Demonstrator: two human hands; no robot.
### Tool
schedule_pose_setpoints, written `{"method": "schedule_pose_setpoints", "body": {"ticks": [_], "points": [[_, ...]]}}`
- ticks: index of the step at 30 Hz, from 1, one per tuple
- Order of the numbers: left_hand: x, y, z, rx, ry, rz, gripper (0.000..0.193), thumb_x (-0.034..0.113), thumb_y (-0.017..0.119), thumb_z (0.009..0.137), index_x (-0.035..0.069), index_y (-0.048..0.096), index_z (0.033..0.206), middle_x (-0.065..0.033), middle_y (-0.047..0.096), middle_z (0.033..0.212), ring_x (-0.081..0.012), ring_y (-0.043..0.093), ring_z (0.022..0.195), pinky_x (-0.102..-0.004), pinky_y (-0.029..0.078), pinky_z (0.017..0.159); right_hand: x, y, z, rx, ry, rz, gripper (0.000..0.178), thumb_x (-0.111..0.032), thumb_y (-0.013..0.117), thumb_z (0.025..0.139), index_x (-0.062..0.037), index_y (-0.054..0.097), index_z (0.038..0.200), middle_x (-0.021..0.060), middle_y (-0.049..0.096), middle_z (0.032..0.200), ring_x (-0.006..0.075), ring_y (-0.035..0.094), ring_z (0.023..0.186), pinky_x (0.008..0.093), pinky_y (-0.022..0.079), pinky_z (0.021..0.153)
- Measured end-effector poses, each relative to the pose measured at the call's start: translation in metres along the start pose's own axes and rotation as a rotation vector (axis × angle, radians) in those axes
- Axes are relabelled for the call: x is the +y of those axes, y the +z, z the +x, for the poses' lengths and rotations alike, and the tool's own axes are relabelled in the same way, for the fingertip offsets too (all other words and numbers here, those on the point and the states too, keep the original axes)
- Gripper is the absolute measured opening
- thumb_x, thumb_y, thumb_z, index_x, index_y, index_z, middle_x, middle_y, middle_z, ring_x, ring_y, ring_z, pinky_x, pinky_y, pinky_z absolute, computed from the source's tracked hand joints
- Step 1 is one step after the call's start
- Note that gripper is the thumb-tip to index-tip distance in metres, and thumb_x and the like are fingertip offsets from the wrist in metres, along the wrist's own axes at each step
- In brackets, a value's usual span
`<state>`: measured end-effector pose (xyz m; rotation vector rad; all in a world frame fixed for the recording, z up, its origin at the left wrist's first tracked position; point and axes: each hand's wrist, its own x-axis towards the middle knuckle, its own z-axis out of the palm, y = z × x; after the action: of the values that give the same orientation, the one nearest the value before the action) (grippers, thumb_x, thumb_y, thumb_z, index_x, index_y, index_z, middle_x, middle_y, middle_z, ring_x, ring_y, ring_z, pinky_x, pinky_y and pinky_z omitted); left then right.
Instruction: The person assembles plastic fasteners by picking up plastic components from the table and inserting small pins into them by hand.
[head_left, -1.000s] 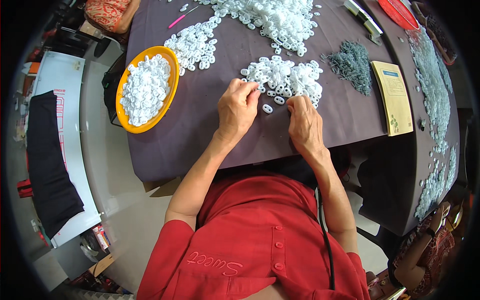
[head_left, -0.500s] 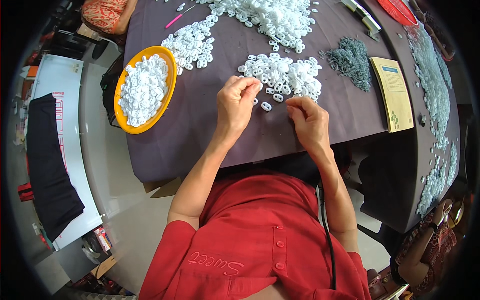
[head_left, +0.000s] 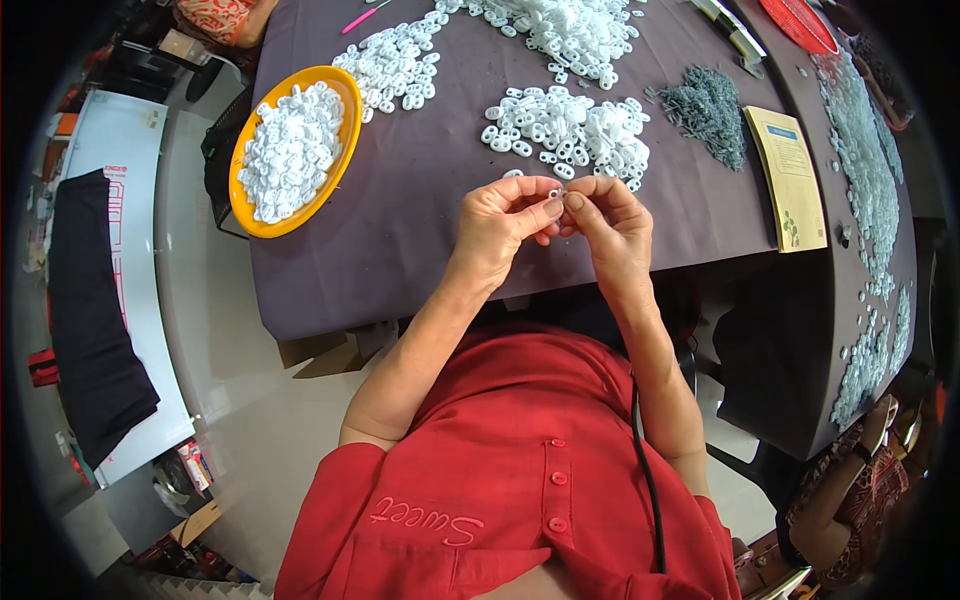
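Observation:
My left hand (head_left: pixel 510 220) and my right hand (head_left: pixel 612 222) meet above the near part of the cloth-covered table. Between the left thumb and fingers is a small white oval plastic piece with holes (head_left: pixel 554 194), mostly covered by the fingertips. The right thumb and forefinger are pinched against its other side; whatever they hold is too small to make out. Just beyond the fingers lies a pile of the same white two-holed pieces (head_left: pixel 615 135), with a few loose ones at its near edge.
A yellow oval bowl (head_left: pixel 352 125) of white pieces stands at the left. Beyond lie a larger white heap (head_left: pixel 570 35) and a pink-handled tool (head_left: pixel 358 22). To the right are a grey heap of small parts (head_left: pixel 708 112), a tan booklet (head_left: pixel 787 180) and a second table with translucent pieces (head_left: pixel 850 150).
My hands have come together from apart, the left moving right and nearer to me, a white piece now between the fingertips. The view has shifted slightly.

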<state>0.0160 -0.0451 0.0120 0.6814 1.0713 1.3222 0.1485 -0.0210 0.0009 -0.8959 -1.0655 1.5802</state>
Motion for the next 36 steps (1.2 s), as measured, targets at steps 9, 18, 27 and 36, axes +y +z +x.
{"method": "schedule_pose_setpoints", "body": {"ticks": [9, 18, 27, 36], "points": [[-0.009, -0.001, -0.010, 0.026, 0.011, -0.161, 0.010, 0.006, 0.062, 0.081, 0.000, 0.061, 0.089, -0.0049, 0.062, 0.072, -0.0092, 0.058, 0.057, -0.0193, 0.046, 0.048, 0.002, 0.002, -0.009, -0.012, 0.005, 0.064, 0.007, -0.003, 0.058, 0.083, 0.0008, 0.059, 0.089, 0.0040, 0.060, 0.079, 0.0092, 0.055, 0.067, 0.0221, 0.046, 0.062], [-0.007, 0.005, -0.013, 0.022, 0.038, -0.028, 0.011, 0.007, 0.059, 0.083, -0.002, 0.059, 0.087, -0.0068, 0.061, 0.071, -0.0110, 0.059, 0.056, -0.0214, 0.049, 0.048, 0.002, -0.007, -0.008, -0.019, -0.041, 0.089, 0.011, -0.003, 0.059, 0.083, 0.0003, 0.061, 0.093, 0.0051, 0.062, 0.080, 0.0093, 0.056, 0.069, 0.0225, 0.046, 0.062], [-0.003, 0.008, -0.016, 0.035, 0.110, 0.188, 0.012, 0.008, 0.059, 0.083, -0.003, 0.060, 0.086, -0.0047, 0.060, 0.067, -0.0073, 0.056, 0.053, -0.0192, 0.046, 0.046, 0.001, -0.006, -0.009, -0.009, 0.020, 0.061, 0.011, -0.003, 0.057, 0.084, 0.0016, 0.061, 0.093, 0.0077, 0.063, 0.084, 0.0095, 0.056, 0.067, 0.0220, 0.047, 0.060], [-0.001, 0.005, -0.015, 0.041, 0.098, 0.272, 0.011, 0.009, 0.060, 0.082, -0.003, 0.061, 0.083, -0.0035, 0.060, 0.064, -0.0060, 0.054, 0.052, -0.0189, 0.046, 0.046, 0.003, -0.009, -0.007, -0.095, 0.060, 0.042, 0.009, -0.004, 0.055, 0.085, 0.0009, 0.059, 0.092, 0.0045, 0.060, 0.079, 0.0095, 0.056, 0.068, 0.0233, 0.049, 0.064]]}}
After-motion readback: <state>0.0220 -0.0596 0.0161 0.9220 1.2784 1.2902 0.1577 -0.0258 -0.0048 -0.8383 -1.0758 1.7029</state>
